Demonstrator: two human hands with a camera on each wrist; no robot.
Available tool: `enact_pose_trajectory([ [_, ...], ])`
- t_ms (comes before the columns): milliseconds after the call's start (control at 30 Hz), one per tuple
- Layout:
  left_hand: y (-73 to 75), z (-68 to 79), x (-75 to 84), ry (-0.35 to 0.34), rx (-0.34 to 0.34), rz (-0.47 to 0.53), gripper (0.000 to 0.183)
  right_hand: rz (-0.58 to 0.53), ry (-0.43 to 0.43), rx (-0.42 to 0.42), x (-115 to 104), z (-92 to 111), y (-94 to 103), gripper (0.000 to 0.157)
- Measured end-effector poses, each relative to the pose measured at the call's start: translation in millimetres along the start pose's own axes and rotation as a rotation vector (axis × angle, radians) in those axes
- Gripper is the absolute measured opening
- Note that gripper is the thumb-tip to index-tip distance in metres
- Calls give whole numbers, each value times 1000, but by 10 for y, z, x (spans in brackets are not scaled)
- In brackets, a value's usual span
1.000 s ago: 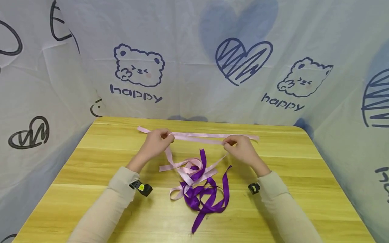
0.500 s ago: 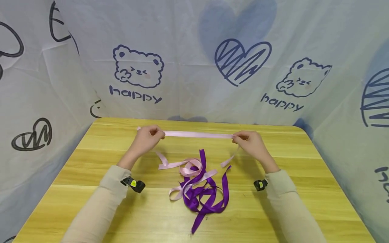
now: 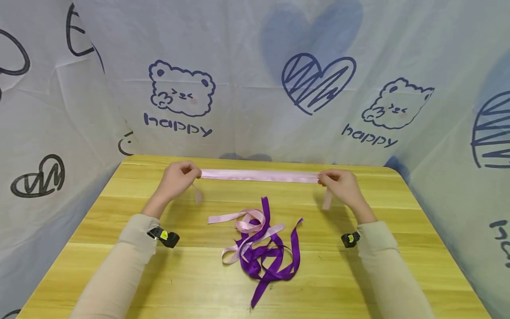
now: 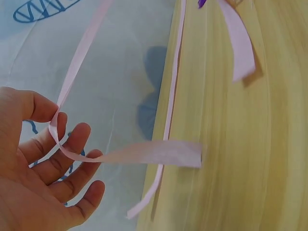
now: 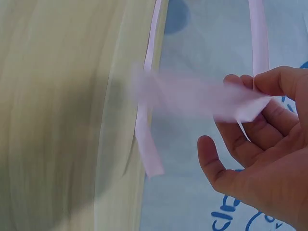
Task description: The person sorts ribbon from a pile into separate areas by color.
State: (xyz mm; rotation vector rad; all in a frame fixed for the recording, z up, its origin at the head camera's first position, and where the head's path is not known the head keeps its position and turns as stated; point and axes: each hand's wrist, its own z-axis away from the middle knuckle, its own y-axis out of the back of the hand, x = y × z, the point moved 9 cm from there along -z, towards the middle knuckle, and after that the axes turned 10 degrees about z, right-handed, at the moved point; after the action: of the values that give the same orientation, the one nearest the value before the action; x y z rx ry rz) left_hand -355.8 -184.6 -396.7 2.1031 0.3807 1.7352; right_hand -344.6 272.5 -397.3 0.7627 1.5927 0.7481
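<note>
Pink ribbon [image 3: 259, 176] — pulled taut at the table's [image 3: 358, 274] far side, left hand [image 3: 175, 179] and right hand [image 3: 344, 186] pinching its ends; step: straightening. Next likely calls for level, even laying — clear of the ribbon pile [image 3: 259, 248].

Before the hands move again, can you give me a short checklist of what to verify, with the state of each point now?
1. Left hand pinches the pink ribbon: ok.
2. Right hand pinches its other end: ok.
3. Ribbon straight and flat between the hands: ok.
4. Stretched ribbon apart from the ribbon pile: ok.
5. Loose tails hang free below both hands: ok; the right one is blurred in the right wrist view.
6. Ribbon lifted off the table or resting on it: cannot tell.
</note>
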Motion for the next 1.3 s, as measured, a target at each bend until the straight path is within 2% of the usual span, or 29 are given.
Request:
enact_pose_trajectory([
  [233,91,6,-126,12,9,-23,25,0,-64,9,212,-14,38,38],
  [400,143,0,-228,35,-16,-23,26,23,-63,35,330,-26,68,36],
  [700,213,-10,-297,36,-23,-68,36,52,-106,93,591,-51,117,35],
  [967,268,-48,-377,30,-37,-95,33,53,-143,109,711,-65,135,34],
  [1133,277,-77,-450,41,-65,-133,32,113,-153,119,777,-78,140,31],
  [1300,313,-97,-537,87,-56,-208,36,121,-195,119,873,-99,136,32],
])
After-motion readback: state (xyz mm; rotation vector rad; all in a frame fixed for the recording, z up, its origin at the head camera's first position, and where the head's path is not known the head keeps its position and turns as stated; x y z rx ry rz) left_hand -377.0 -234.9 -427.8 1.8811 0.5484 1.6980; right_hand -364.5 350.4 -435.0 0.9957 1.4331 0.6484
